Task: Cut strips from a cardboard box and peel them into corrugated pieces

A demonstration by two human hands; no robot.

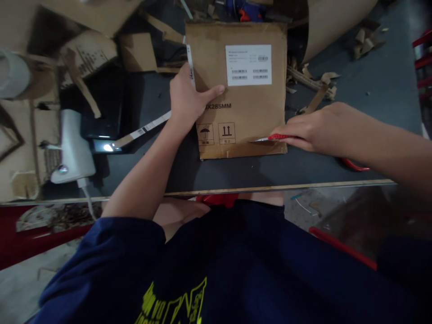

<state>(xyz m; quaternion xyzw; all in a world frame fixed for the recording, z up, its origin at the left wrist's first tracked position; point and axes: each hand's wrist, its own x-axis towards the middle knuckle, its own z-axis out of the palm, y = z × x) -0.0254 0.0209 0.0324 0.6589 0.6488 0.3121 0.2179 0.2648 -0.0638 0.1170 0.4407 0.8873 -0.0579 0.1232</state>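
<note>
A brown cardboard piece [251, 105] with a white barcode label [249, 65] and printed symbols lies in front of me on the dark table. My left hand [189, 94] grips its left edge, thumb stretched over the printed face; the other fingers are mostly hidden. Close to that hand runs a white printed strip [153, 125], partly covered by it. Fingers wrapped round a red-handled utility knife [278, 136], my right hand [310, 128] is at the lower right of the cardboard. The knife's blade points left and touches or lies just above the surface near the bottom edge.
On the left are a white device with a cable [72, 148], a black flat object [103, 103], a tape roll [13, 74] and cardboard scraps [89, 54]. Torn strips [317, 85] and a curved cardboard sheet [332, 22] lie right. The table's front edge [303, 185] runs before my body.
</note>
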